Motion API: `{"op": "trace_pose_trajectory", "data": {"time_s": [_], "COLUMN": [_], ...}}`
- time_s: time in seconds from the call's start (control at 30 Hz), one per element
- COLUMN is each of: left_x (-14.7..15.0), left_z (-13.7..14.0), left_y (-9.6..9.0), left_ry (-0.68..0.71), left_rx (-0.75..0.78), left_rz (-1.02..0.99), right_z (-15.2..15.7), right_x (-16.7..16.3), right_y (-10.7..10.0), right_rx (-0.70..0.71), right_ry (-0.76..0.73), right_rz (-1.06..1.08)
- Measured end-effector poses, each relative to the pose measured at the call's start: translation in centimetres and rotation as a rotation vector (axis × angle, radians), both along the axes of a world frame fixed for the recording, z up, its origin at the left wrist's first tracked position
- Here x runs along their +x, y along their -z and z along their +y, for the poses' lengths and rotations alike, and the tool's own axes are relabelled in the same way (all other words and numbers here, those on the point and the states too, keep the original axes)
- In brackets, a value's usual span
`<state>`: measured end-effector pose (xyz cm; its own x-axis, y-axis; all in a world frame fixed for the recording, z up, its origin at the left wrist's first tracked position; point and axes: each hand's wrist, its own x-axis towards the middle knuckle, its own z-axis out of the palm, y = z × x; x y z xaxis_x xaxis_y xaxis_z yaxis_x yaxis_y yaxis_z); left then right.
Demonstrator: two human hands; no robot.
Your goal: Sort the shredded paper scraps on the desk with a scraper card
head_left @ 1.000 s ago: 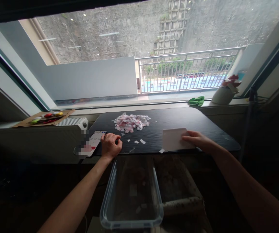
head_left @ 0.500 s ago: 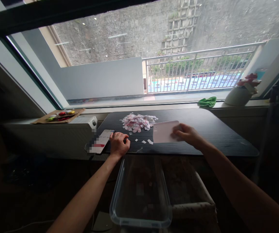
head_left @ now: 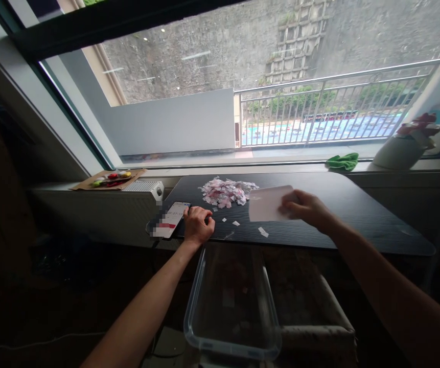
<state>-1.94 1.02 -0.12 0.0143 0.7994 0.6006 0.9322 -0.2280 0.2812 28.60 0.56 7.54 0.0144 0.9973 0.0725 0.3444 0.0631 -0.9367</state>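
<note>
My right hand (head_left: 307, 208) grips the right end of a pale, flat card (head_left: 266, 204) with rounded corners, held over the black table. Left of the card's far edge lies a heap of small torn paper scraps (head_left: 225, 193), white and pinkish. A few loose scraps (head_left: 263, 232) lie on the near side of the heap. My left hand (head_left: 199, 225) rests on the table's near left part with its fingers curled in. Beside it, a phone (head_left: 171, 220) lies face up, touching or nearly touching the knuckles.
Below the table's near edge stands a clear plastic bin (head_left: 232, 347) with a few scraps inside. The black table (head_left: 342, 204) stands against the windowsill. On the sill are a green cloth (head_left: 342, 161) and a pale jug-like container (head_left: 399, 151). A radiator (head_left: 128, 204) is at left.
The view has turned a little left, so everything sits further right. One loose scrap has shifted right and nearer to me. My right hand still holds the card; my left hand stays put.
</note>
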Motion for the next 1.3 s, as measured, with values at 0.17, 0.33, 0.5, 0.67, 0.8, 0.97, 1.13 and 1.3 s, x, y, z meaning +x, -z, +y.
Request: {"op": "trace_pose_trajectory", "data": {"time_s": [0.17, 0.33, 0.5, 0.67, 0.8, 0.97, 1.13, 1.3], "left_x": [-0.1, -0.2, 0.0, 0.0, -0.2, -0.3, -0.5, -0.6], "left_z": [0.0, 0.2, 0.1, 0.0, 0.0, 0.2, 0.3, 0.3], "left_y": [0.1, 0.2, 0.1, 0.0, 0.1, 0.3, 0.4, 0.4], "left_ry": [0.006, 0.007, 0.007, 0.009, 0.011, 0.019, 0.025, 0.027], "left_rx": [0.002, 0.007, 0.012, 0.011, 0.026, 0.047, 0.06, 0.069], "left_rz": [-0.001, -0.001, -0.006, 0.005, 0.018, 0.034, 0.049, 0.068], "right_z": [1.9, 3.1, 2.5, 0.3, -0.8, -0.9, -1.2, -1.1], "right_x": [-6.2, -8.4, -4.2, 2.7, 4.9, 3.6, 4.7, 6.9], "right_y": [1.1, 1.8, 1.8, 1.1, 0.7, 1.2, 1.5, 1.6], "right_rx": [-0.002, -0.023, -0.098, -0.128, -0.115, -0.145, -0.16, -0.141], "right_ry": [-0.117, -0.095, 0.02, 0.111, 0.151, 0.06, 0.065, 0.079], "right_rz": [0.13, 0.055, 0.004, -0.078, -0.003, 0.075, 0.031, 0.104]}}
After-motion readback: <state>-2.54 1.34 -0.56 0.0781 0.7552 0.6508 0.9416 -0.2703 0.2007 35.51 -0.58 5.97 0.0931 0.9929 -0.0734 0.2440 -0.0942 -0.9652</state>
